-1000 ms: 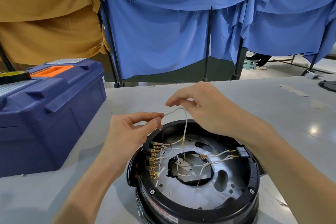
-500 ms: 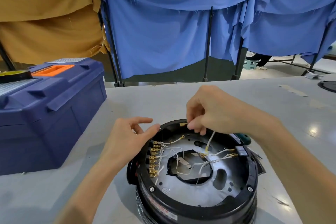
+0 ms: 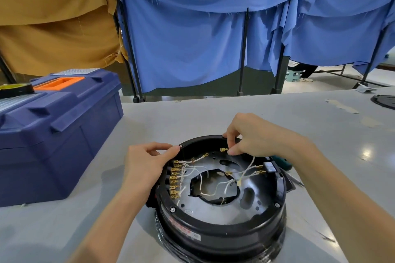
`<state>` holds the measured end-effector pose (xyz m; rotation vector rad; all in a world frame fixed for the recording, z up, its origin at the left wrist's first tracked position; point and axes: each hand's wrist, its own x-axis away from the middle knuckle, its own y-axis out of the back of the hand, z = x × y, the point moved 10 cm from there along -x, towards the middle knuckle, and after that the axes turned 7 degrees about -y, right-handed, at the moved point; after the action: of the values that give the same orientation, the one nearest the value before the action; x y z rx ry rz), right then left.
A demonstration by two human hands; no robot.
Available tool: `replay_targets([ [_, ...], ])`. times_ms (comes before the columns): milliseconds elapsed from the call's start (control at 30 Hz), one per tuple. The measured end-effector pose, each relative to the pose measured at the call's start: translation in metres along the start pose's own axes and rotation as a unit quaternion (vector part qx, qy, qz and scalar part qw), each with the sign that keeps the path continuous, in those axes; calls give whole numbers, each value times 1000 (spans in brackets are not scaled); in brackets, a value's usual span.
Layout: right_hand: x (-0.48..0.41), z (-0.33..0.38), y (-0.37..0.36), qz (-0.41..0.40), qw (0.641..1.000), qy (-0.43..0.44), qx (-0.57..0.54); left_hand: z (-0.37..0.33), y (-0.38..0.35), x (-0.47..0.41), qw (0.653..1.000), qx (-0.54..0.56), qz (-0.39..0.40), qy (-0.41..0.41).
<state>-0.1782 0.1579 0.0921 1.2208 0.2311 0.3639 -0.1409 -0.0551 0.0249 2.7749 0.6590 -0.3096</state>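
My right hand has the thin white insulated wire pinched between thumb and forefinger, just behind its small brass spade terminal. The terminal pokes out over the far side of the upturned round black plastic cooker base, which sits on the grey worktop. My left hand lies against the base's left rim, its fingers loosely curled and holding nothing. The thumb tip is at the rim, but I cannot quite make out whether it presses or only touches.

The wire weighs next to nothing and is limp, so I expect it to flop towards its root near the silver metal plate. I judge the best hold is close to the terminal, on the crimp rather than the blade. The brass is thin and slick, and tugging the lead itself could strain the joint. The base looks heavy enough to stay put under a steadying hand.
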Motion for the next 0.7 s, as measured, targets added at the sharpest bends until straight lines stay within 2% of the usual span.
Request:
replay_targets([
  [133, -15, -8, -8, -28, 998, 1, -58, 7, 7, -5, 998, 25, -57, 28],
  [267, -25, -20, -13, -52, 990, -11, -127, 13, 4, -9, 992, 95, -62, 55],
  [333, -26, -24, -11, -66, 987, -10, -146, 11, 7, -11, 993, 94, -44, 50],
  [400, -23, -22, -4, -79, 986, -5, -146, 7, 9, -11, 996, 67, 13, 52],
  [500, -12, -3, 11, -87, 984, 38, -148, -5, 9, 0, 987, -8, 145, 62],
  [600, 4, 32, 0, -9, 980, 106, -166, -10, 3, 16, 959, -76, 265, 69],
  [700, 11, 53, -18, 31, 973, 132, -186, -7, 0, 20, 945, -93, 303, 77],
])
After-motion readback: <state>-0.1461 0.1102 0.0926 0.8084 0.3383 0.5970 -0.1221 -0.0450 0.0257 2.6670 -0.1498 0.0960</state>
